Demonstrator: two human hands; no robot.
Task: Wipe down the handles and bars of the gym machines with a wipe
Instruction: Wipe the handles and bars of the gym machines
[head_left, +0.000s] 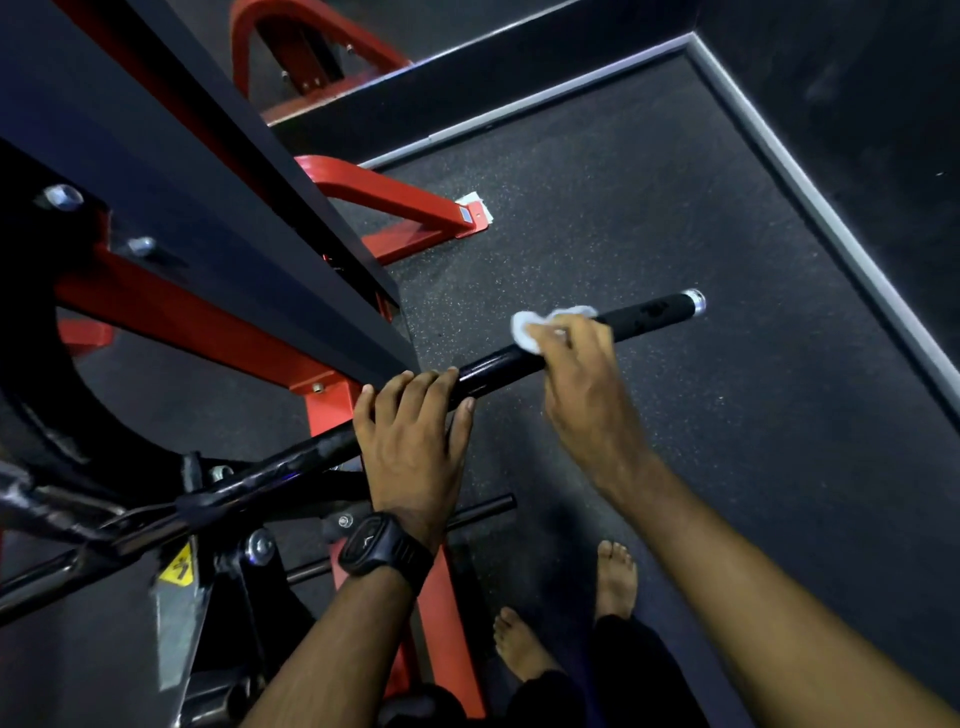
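Note:
A long black bar (498, 366) of a red and black gym machine runs from lower left to upper right and ends in a rubber grip (649, 314) with a chrome cap. My left hand (415, 441), with a black watch on the wrist, grips the bar near its middle, fingers curled over the top. My right hand (582, 369) holds a crumpled white wipe (530, 327) against the bar just before the rubber grip. Part of the wipe is hidden under my fingers.
The machine's red frame (197, 322) and dark beams fill the left side. A red base foot (415, 208) rests on the dark rubber floor (675, 467). A grey skirting edge (810, 208) lines the wall at right. My bare feet (615, 577) stand below the bar.

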